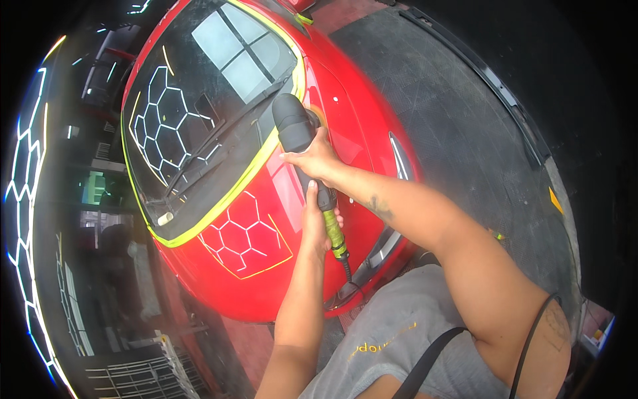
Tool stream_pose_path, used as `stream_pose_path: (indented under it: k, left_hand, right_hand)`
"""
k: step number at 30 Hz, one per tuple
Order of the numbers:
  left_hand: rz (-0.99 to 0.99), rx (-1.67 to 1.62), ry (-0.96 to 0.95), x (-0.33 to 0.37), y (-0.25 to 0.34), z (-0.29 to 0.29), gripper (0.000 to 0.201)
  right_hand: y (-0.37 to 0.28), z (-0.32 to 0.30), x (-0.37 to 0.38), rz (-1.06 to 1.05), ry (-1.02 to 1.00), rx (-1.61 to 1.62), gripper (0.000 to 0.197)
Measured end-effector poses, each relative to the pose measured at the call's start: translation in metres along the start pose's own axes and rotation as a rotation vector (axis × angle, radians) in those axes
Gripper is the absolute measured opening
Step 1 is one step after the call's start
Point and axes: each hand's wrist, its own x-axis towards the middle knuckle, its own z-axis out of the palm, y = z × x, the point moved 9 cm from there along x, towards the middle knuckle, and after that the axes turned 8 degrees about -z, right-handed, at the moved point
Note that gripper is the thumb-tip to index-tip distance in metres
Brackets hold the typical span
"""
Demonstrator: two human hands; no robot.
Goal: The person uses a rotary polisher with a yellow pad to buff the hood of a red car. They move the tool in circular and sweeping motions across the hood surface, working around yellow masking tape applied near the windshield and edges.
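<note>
A black car polisher (294,126) is held against the red car hood (266,199), close to the base of the windshield. My right hand (318,158) wraps round its body just behind the head. Farther back, my left hand (318,223) grips the rear of the polisher, by the part wrapped in yellow-green tape (333,229). Only an orange-brown edge of the pad (318,116) shows beside the head; the rest is hidden. Yellow-green masking tape (226,209) lines the border between hood and windshield (166,120).
A black power cord (348,271) leaves the handle and passes by the headlight (375,256) near my body. Another headlight (400,156) sits to the right. Dark floor tiles (458,126) lie beyond the car. Hexagonal lights reflect in the hood and glass.
</note>
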Motion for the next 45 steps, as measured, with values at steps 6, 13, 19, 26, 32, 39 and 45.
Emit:
stream_pose_path:
  k: [6,13,19,26,32,39,45]
  left_hand:
    - [-0.024,-0.016,0.05,0.008,0.012,0.003,0.067]
    - [-0.028,-0.072,0.17,-0.044,-0.101,-0.062,0.064]
    - [0.038,-0.051,0.171,-0.052,-0.083,-0.048,0.056]
    - [0.062,0.073,0.153,-0.02,0.001,-0.026,0.059]
    - [0.061,0.034,0.145,-0.054,-0.067,-0.072,0.05]
    - [-0.011,0.034,0.071,-0.111,-0.158,-0.153,0.043]
    - [0.011,-0.075,0.051,-0.151,-0.231,-0.196,0.041]
  right_hand:
    - [0.001,0.002,0.021,-0.001,-0.001,0.044,0.103]
    - [0.052,0.038,-0.089,0.034,-0.103,0.07,0.108]
    - [0.067,0.038,-0.083,-0.11,0.013,0.159,0.107]
    - [0.018,0.028,-0.016,-0.02,0.003,0.233,0.097]
    - [0.045,0.05,-0.093,-0.04,0.027,0.156,0.1]
    - [0.091,0.099,-0.205,-0.027,0.121,0.152,0.099]
    - [0.122,0.133,-0.317,-0.089,0.045,0.012,0.099]
